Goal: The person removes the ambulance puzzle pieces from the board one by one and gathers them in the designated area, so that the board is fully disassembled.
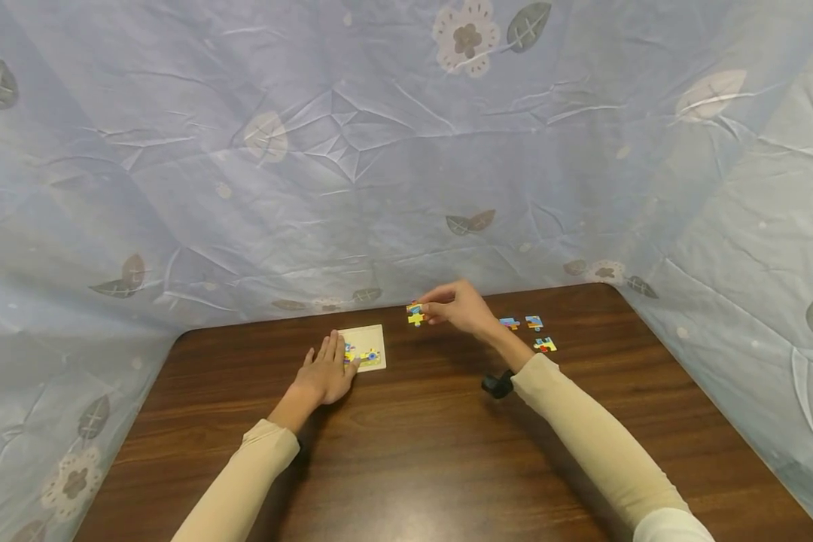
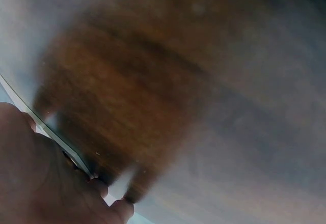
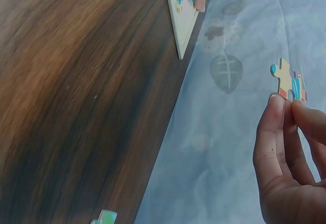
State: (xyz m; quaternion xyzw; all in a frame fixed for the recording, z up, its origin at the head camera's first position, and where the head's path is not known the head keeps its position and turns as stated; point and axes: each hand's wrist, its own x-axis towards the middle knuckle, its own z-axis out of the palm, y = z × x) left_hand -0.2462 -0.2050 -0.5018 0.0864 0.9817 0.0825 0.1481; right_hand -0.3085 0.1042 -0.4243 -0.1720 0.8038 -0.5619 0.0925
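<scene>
Right hand is holding a jigsaw piece beside the board.
Head view: the right hand's grip is pinching the piece just right of the board; the left hand is resting, fingers extended, across the board's left side, gripping nothing; three loose pieces are lying on the surface near the right forearm. Left wrist view: the left hand is lying along the board's edge, much of the surroundings blurring. Right wrist view: thumb and fingers are clamping the piece by its lower edge, apart from the board.
</scene>
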